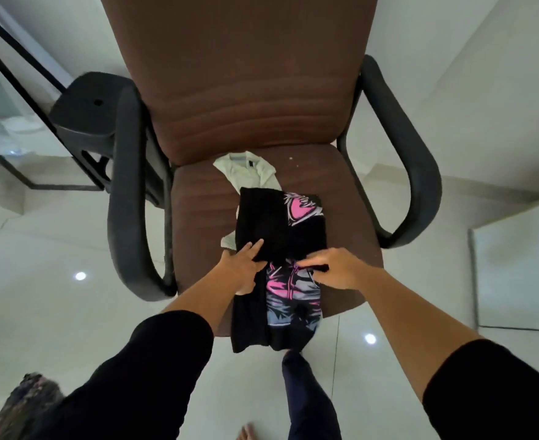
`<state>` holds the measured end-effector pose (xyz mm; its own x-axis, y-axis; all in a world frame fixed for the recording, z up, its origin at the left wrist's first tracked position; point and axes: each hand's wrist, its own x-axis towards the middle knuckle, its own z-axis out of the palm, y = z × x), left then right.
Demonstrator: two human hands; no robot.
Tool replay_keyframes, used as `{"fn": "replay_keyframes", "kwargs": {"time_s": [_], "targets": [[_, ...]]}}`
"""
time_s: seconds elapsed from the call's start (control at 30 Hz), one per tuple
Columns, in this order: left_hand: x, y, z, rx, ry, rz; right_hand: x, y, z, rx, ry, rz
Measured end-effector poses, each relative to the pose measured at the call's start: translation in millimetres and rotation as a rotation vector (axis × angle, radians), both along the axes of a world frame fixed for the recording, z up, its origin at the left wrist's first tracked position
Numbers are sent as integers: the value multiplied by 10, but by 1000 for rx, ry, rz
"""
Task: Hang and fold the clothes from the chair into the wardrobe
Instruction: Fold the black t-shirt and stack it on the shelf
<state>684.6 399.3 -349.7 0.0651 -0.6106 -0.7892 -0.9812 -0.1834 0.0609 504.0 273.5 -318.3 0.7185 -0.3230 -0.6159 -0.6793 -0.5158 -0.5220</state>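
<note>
— What is the left hand (242, 268) doing?

— It lies on the black shirt (279, 230) with its fingers (255, 247) stretched forward, pressing the dark cloth flat against the chair seat (198, 201). The hand is loose, gripping nothing.

— And the right hand (334, 268)?

— Its fingers curl down and pinch a fold of the same black shirt at the middle, just above the pink and grey print.

— Where does the shirt lie relative to the hands?

— It runs in a long strip down the seat of the brown chair (239, 74). The far end lies beyond both hands, toward the backrest, with a pink patch on its right corner. The near end passes under and between the hands and hangs over the front edge of the seat.

— Anything else on the seat?

— A white garment (255, 168) lies under the far end of the black shirt, its collar showing near the backrest and a corner poking out on the left, just beyond the left hand's fingertips.

— And around the chair?

— Black armrests on either side, and a pale tiled floor (55, 249) below.
</note>
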Motion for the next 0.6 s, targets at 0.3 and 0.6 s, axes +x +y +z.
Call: {"fn": "replay_keyframes", "kwargs": {"time_s": [0.3,0.6], "targets": [[222,-147,-318,-463,-95,133,-84,-262,-479,-50,12,-280],[987,-1380,-577,-370,-35,291,873,-1351,-908,-160,-34,-222]]}}
